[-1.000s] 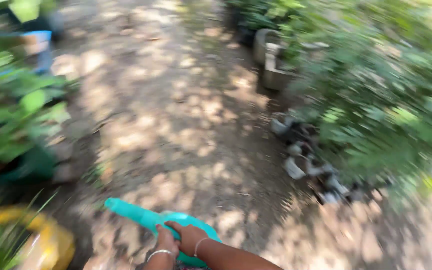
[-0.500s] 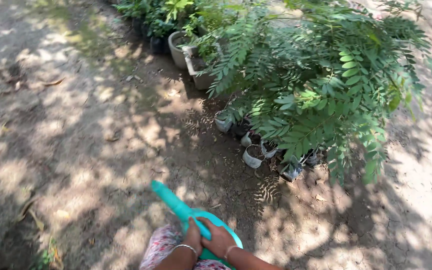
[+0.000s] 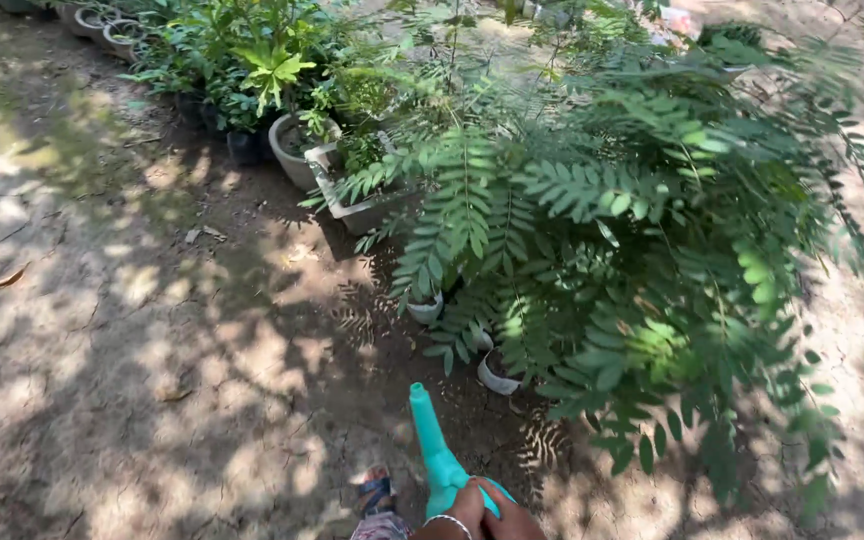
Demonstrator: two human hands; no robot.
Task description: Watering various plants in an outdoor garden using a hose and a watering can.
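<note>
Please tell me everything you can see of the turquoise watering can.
The watering can looks like smooth turquoise plastic. Only its long spout and a little of the body show; the rest is cut off by the bottom edge. The spout narrows from the body, widens slightly at its tip, and points up and away toward the small pots under the feathery green plant. Both hands, the left hand and the right hand, grip it at the body. It is held above the dry, cracked soil.

There is 1 teal watering can (image 3: 439, 458), held by 2 hands: left (image 3: 464, 512) and right (image 3: 512, 522). 1 sandalled foot (image 3: 377, 493) shows. 2 small white pots (image 3: 497, 377) sit under the leafy plant (image 3: 612, 230), and 2 grey pots (image 3: 297, 150) stand further back.
</note>
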